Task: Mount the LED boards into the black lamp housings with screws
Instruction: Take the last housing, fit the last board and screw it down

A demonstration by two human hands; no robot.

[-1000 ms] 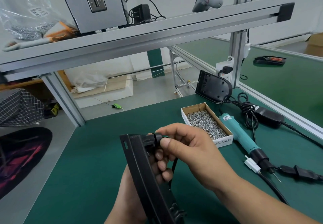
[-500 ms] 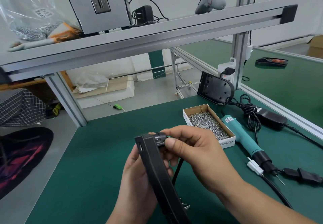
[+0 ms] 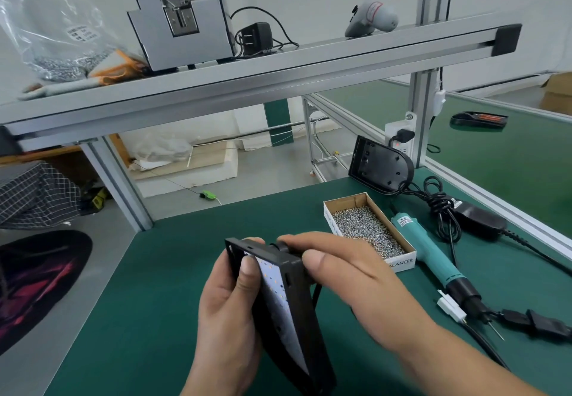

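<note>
Worktop (image 3: 161,272): was covered in green matting.
Cardboard box (image 3: 400,264): was set right of centre and filled with small silver screws (image 3: 368,231).
Electric screwdriver (image 3: 433,255): was laid just beside the box, bit turned toward the near edge.
Black lamp housing (image 3: 380,166): was propped tilted at the back.
Power adapter (image 3: 479,219): was laid near the right rail.

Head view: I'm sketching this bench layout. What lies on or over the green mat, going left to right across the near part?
Left hand → housing → screw box → screwdriver → adapter. Right hand left out: it overlaps housing and box.
</note>
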